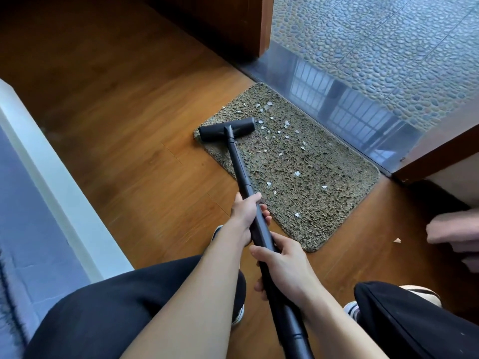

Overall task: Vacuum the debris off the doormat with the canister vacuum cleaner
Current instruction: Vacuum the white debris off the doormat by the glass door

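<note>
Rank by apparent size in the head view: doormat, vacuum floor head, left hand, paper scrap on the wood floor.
1. Doormat
2. Floor head and left hand: look alike, hand nearer camera, so tied
3. Scrap on the wood floor

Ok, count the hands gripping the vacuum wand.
2. The left hand grips the wand farther down, near the edge of the doormat; the right hand grips it closer to the body. None seems hidden.
</note>
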Demonstrator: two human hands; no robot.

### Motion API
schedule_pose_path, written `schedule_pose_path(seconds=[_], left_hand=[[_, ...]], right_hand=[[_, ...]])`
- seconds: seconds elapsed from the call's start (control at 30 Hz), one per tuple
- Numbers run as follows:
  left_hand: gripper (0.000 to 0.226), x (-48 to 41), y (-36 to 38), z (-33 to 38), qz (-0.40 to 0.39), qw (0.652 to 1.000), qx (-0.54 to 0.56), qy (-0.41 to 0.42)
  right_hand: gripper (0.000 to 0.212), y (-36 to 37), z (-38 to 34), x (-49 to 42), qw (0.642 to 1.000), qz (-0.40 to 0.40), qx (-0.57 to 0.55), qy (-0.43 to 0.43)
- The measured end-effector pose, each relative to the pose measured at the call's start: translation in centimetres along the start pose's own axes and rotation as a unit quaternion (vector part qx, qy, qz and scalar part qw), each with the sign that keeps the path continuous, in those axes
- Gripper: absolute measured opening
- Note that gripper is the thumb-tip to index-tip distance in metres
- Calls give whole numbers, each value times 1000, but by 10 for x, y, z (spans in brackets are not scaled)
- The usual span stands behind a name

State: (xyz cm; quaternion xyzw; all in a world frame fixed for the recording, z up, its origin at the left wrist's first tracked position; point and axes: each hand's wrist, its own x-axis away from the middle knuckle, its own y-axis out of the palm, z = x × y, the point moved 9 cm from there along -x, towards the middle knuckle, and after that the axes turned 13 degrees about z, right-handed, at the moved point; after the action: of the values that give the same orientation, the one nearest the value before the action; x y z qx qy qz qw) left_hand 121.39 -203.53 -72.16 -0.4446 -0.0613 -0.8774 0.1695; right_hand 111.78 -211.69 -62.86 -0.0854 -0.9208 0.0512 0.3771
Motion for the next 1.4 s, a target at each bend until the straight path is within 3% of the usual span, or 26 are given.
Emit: schedule_pose_path(seconds=[0.2, 0.4, 0.8, 1.17, 1.4], left_hand=[[27, 5, 4, -4, -10, 999, 29, -18], [14, 36, 8, -32, 0, 1000, 12, -20], [14, 109, 1, -110, -19, 998, -35, -57], [24, 59, 0, -37, 0, 999, -33, -15], [22, 13, 4, 6, -2, 998, -55, -5]], right_hand=[[10, -5, 2, -1, 1000, 1, -2, 10], [7, -25, 18, 30, 1000, 7, 5, 26], [29, -65, 72, 106, 999, 34, 32, 24], [8, -30, 25, 55, 1000, 25, 9, -12], [13, -1, -5, 11, 1000, 14, -22, 5]])
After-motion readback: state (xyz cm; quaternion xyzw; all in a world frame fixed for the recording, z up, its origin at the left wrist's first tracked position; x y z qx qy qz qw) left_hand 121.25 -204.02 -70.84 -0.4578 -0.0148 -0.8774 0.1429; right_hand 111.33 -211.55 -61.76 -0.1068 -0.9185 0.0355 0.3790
